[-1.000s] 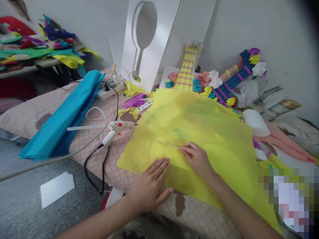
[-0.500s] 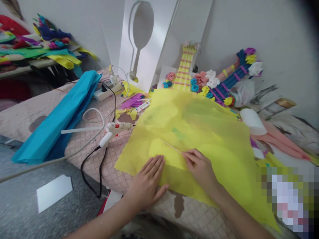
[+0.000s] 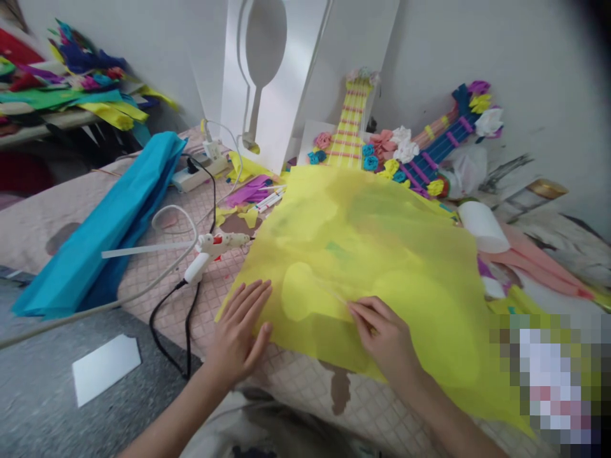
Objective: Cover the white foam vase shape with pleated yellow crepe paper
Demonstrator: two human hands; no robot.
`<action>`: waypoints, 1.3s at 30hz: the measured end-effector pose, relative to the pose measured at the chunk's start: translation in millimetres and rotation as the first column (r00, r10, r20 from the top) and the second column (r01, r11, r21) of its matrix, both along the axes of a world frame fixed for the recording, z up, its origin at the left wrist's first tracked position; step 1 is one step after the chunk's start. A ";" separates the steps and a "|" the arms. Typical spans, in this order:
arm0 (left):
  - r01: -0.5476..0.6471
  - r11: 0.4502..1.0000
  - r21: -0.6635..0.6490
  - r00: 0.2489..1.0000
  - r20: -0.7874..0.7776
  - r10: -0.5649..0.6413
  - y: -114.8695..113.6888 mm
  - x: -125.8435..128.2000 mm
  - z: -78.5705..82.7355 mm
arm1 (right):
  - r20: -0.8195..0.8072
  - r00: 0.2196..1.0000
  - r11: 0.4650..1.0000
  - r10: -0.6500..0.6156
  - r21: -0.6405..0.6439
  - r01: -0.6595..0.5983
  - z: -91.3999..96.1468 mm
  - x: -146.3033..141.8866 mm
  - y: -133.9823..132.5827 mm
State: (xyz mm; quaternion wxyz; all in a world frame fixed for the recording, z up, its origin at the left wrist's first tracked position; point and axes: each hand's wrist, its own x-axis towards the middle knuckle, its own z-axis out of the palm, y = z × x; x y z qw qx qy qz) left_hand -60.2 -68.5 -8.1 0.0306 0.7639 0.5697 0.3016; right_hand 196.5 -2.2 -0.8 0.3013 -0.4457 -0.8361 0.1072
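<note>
A large sheet of yellow tissue paper (image 3: 382,248) lies spread over a pink quilted surface. My left hand (image 3: 238,334) lies flat with fingers stretched out on the sheet's near left corner. My right hand (image 3: 384,337) pinches a thin wooden stick (image 3: 334,294) that lies on the paper and points up and left. Around the stick's far end the paper looks a lighter yellow (image 3: 298,296).
A white glue gun (image 3: 212,249) with a black cord lies left of the sheet, beside a folded blue paper bundle (image 3: 102,222). Paper-decorated guitars (image 3: 353,127) and a white cut-out board (image 3: 272,76) lean on the back wall. A white roll (image 3: 482,226) lies at right.
My left hand has slid left, from the middle of the sheet's near edge to its left corner. My right hand and the stick have come slightly nearer.
</note>
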 end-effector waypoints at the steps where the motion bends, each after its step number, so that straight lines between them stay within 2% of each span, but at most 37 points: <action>1: -0.015 1.000 -0.026 0.999 -0.039 0.014 1.4 -4.2 -2.6 | -0.012 0.998 0.998 0.056 -0.024 -0.057 0.0 0.6 -1.1; 3: -0.031 0.998 -0.057 0.993 -0.113 0.025 3.1 -10.0 -8.2 | -0.004 0.990 0.988 0.139 -0.070 -0.139 -0.6 2.2 -2.0; 7: -0.062 0.997 -0.042 0.980 -0.194 0.053 3.5 -11.9 -15.2 | 0.017 0.997 0.996 0.080 -0.034 -0.079 -3.2 4.9 -1.1; 11: -0.073 0.997 -0.031 0.975 -0.212 0.065 3.7 -9.5 -14.9 | 0.022 0.990 0.988 0.141 -0.073 -0.139 -4.3 3.7 -8.0; 15: -0.078 0.996 -0.029 0.976 -0.207 0.071 3.9 -9.5 -14.2 | 0.042 0.995 0.995 0.092 -0.047 -0.090 -4.7 0.6 -20.4; 18: -0.078 0.997 -0.029 0.975 -0.211 0.070 3.9 -10.1 -13.8 | 0.030 0.994 0.991 0.108 -0.077 -0.106 -5.9 -0.4 -26.2; 22: -0.083 0.996 -0.019 0.970 -0.232 0.076 4.3 -10.1 -13.1 | 0.053 0.999 1.000 0.003 -0.019 -0.002 -6.9 0.6 -29.9; 26: -0.087 0.996 -0.006 0.966 -0.243 0.083 5.1 -9.4 -13.3 | 0.083 0.997 1.000 0.006 0.027 -0.008 -7.0 2.3 -36.5; 30: -0.090 0.996 -0.004 0.962 -0.259 0.086 5.6 -9.3 -14.1 | 0.101 0.991 0.994 -0.084 0.082 0.076 -8.4 3.7 -43.5; 34: -0.090 0.996 0.000 0.961 -0.261 0.087 4.1 -9.9 -14.1 | 0.079 0.996 0.998 -0.047 0.052 0.043 -9.3 2.9 -47.8; 39: -0.098 0.995 -0.004 0.959 -0.267 0.093 2.8 -9.8 -13.7 | 0.047 0.989 0.989 -0.142 0.037 0.140 -6.4 -8.5 -45.0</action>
